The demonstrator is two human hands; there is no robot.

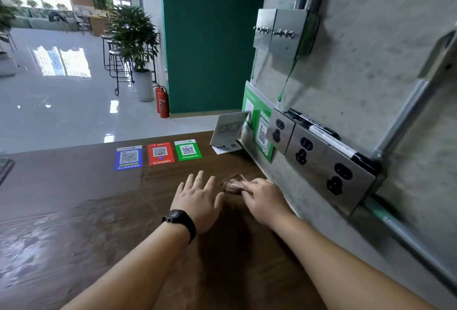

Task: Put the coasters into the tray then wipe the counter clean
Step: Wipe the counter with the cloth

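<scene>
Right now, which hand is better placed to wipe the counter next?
The right hand. Its fingers already press the crumpled brown cloth onto the wooden counter, close to the wall. The left hand lies open beside the cloth, holding nothing.

Both forearms reach forward, side by side. The left hand (197, 198) lies flat with fingers spread. The right hand (263, 198) is curled, fingers pressing down.

On the dark wooden counter (74, 210), the left hand (197, 201) lies just left of the right hand (264, 198), which rests on a crumpled brown cloth (232, 183). Three QR-code cards (158, 155) lie in a row behind them; steel wall sockets (319, 156) stand to the right.
</scene>
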